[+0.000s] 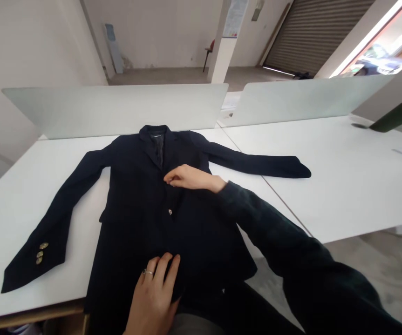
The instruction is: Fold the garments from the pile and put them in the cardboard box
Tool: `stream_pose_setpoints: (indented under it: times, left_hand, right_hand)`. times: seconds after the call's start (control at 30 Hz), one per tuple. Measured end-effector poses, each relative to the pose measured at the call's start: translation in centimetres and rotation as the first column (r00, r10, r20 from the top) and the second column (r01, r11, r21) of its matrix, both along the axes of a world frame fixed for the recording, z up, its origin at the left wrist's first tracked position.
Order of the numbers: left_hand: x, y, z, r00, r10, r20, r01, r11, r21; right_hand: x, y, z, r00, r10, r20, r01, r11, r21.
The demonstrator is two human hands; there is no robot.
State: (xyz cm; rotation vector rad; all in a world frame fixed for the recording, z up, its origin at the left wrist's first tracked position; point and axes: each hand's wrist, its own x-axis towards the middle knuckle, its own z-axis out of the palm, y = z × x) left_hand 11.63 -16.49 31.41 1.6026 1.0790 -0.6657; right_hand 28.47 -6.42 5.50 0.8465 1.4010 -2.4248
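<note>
A dark navy blazer (141,218) lies face up on the white table (22,195), sleeves spread to both sides, hem hanging over the near edge. My right hand (187,178) reaches across the chest; its fingers are pressed together at the front opening near the lapels. My left hand (155,298), wearing a ring, rests flat on the lower front with fingers stretched out. A metal button (170,212) shows between the hands. The left sleeve cuff carries three gold buttons (40,252).
Frosted glass dividers (117,109) stand along the table's far edge. A second white table (344,172) adjoins on the right, with a dark green object (398,116) at its far right. Beyond are a white pillar, a roller shutter and bare floor.
</note>
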Motion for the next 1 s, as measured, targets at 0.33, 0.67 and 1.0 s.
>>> stream_pose_setpoints:
  times: [0.33, 0.67, 1.0]
  left_hand:
    - [0.4, 0.4, -0.5, 0.996, 0.083, -0.019, -0.083, 0.996, 0.018]
    - [0.1, 1.1, -0.6, 0.997, 0.070, -0.024, -0.071, 0.995, -0.066]
    - [-0.5, 1.3, -1.2, 0.989, 0.141, 0.039, -0.141, 0.990, -0.013]
  right_hand:
    - [-8.1, -3.7, -7.8, 0.811, 0.126, 0.572, -0.263, 0.951, 0.162]
    - [-4.4, -2.9, -12.1, 0.921, 0.154, 0.359, -0.193, 0.978, 0.075]
    - [-0.9, -2.5, -3.8, 0.988, 0.131, 0.077, -0.148, 0.943, 0.299]
